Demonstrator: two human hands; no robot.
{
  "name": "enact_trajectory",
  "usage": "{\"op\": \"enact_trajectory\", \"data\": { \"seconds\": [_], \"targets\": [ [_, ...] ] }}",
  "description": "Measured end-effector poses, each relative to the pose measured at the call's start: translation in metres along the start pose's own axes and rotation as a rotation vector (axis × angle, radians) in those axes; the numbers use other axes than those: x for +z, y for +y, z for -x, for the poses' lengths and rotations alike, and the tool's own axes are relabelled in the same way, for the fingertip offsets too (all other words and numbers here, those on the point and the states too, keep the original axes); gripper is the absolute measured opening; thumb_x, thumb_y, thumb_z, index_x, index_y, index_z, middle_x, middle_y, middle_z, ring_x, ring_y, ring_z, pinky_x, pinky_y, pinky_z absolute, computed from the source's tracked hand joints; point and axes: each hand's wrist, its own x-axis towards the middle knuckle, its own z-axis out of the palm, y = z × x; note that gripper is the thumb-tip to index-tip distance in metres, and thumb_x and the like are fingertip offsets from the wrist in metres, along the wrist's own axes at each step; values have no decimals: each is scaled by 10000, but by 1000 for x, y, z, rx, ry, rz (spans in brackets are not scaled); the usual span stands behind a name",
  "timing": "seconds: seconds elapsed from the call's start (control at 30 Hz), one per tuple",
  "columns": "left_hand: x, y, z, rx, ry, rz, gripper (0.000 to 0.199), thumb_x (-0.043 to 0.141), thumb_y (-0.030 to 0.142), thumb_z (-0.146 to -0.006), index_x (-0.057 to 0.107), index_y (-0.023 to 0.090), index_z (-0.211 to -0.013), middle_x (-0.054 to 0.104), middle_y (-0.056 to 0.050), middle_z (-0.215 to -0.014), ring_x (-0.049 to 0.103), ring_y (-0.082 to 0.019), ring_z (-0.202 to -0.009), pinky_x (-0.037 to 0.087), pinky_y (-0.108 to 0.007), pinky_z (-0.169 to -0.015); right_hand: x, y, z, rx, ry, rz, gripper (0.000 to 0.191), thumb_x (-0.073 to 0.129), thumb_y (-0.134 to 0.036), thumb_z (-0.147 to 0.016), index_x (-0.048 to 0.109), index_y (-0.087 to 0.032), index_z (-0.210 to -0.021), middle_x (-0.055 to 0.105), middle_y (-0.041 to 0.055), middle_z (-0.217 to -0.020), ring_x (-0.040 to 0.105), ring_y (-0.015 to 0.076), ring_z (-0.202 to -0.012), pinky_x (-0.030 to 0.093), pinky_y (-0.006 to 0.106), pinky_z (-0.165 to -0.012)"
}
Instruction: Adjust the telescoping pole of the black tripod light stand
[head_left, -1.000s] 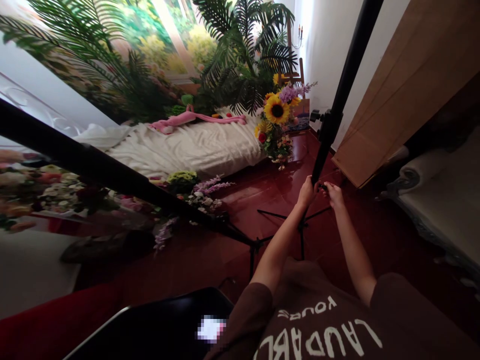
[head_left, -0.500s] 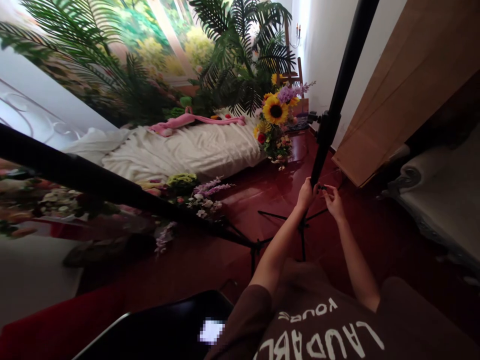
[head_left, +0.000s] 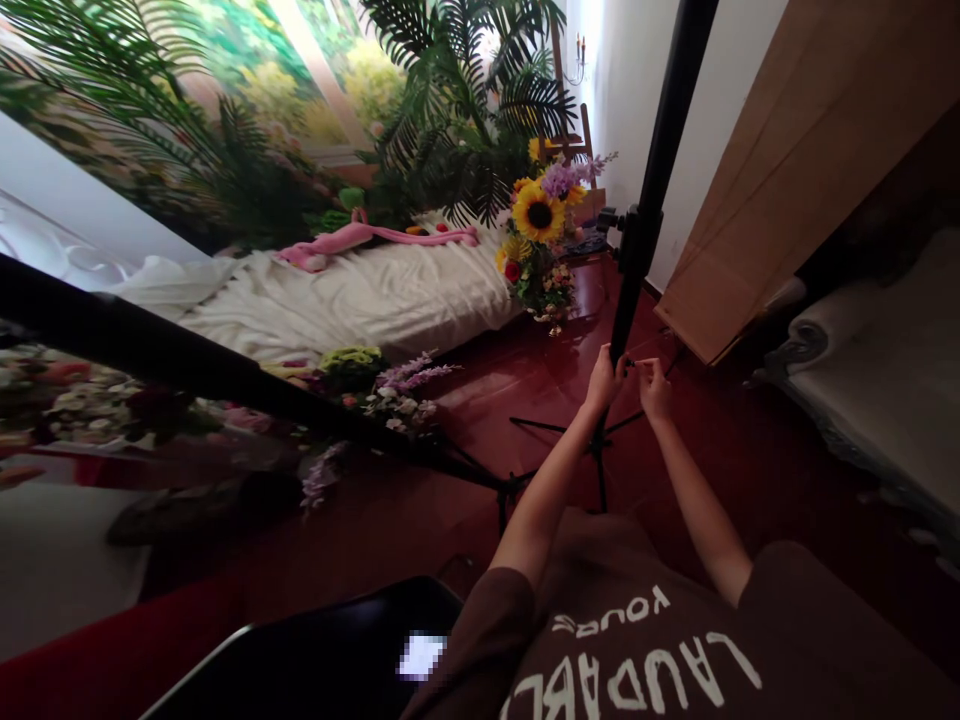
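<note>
A black tripod light stand (head_left: pixel 651 180) rises from the floor in front of me, its upper part leaning to the right and out of view. My left hand (head_left: pixel 602 380) is wrapped around the lower part of its pole. Just right of the pole, my right hand (head_left: pixel 655 390) is closed, with finger and thumb pinched at a small dark knob (head_left: pixel 630 364). Farther up the pole is a clamp collar (head_left: pixel 628 225) with its own knob. The stand's thin legs (head_left: pixel 536 425) spread over the floor below my hands.
A second black stand (head_left: pixel 285 395) slants across the left side. Beyond lie a draped white platform (head_left: pixel 360 300) with a pink plush toy (head_left: pixel 337 243), sunflowers (head_left: pixel 539 213) and palm leaves. At right are a brown board (head_left: pixel 720 220) and a plastic-wrapped sofa (head_left: pixel 877 370). A dark screen (head_left: pixel 315 650) is near me.
The view has shifted slightly, so the scene sits a little farther left. My right hand has turned at the knob, its fingers drawn in more. My left hand keeps its hold on the pole.
</note>
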Motion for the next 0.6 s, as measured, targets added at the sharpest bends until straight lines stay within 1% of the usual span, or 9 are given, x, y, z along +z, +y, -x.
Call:
{"op": "enact_trajectory", "data": {
  "seconds": [0.1,0.17,0.2,0.27,0.33,0.4,0.47,0.53,0.6],
  "targets": [
    [-8,-4,12,12,11,72,377,477,370,-962,466,181,-1289,633,-142,-1210,647,-164,-1048,501,-290,-896,4,1,1,11,-28,-14,345,482,-566,-926,574,-245,-1016,652,-11,-666,594,154,-523,389,214,-519],
    [-19,-15,32,-47,17,97,364,489,370,-951,512,177,-1259,640,-137,-1220,650,-162,-1058,512,-294,-902,5,1,2,18,-37,-46,352,462,-571,-934,555,-242,-1019,637,-27,-642,557,131,-459,393,210,-503],
    [-26,-22,47,-118,11,103,324,498,375,-942,561,168,-1185,667,-128,-1159,666,-162,-1000,525,-297,-872,6,0,3,22,-36,-75,355,466,-580,-929,546,-243,-1006,626,-36,-626,536,119,-430,391,207,-491],
    [-44,-41,84,-307,-74,99,282,529,421,-914,635,163,-950,713,-75,-908,677,-158,-816,546,-311,-808,6,-1,3,30,-38,-135,363,492,-601,-909,527,-246,-971,594,-57,-594,507,101,-392,383,199,-463],
    [-66,-59,126,-460,-64,145,323,585,485,-861,652,168,-855,718,-59,-851,680,-166,-799,558,-314,-782,8,-2,4,54,-39,-209,380,517,-622,-884,503,-250,-957,555,-78,-564,495,92,-378,370,189,-431],
    [-92,-75,166,-619,52,208,385,617,554,-806,654,171,-830,723,-59,-836,686,-176,-758,566,-319,-731,14,-1,10,114,-35,-304,418,519,-644,-868,470,-252,-1007,534,-96,-557,493,89,-374,366,177,-402],
    [-122,-86,197,-743,198,236,423,638,589,-764,651,169,-820,720,-63,-808,682,-186,-709,564,-328,-687,24,3,21,217,-55,-387,482,502,-668,-859,416,-254,-1089,552,-107,-575,507,89,-372,375,165,-380],
    [-155,-91,218,-799,364,212,445,619,611,-764,638,168,-806,707,-61,-773,682,-196,-715,559,-333,-680,38,9,39,335,-135,-411,527,495,-688,-842,376,-253,-1115,585,-110,-604,533,88,-374,393,158,-368],
    [-191,-90,227,-794,545,106,453,585,625,-785,619,174,-797,692,-54,-771,682,-201,-767,554,-339,-732,54,16,60,419,-275,-382,511,520,-687,-822,397,-246,-1049,603,-106,-614,554,87,-378,409,156,-365]
  ]
}}
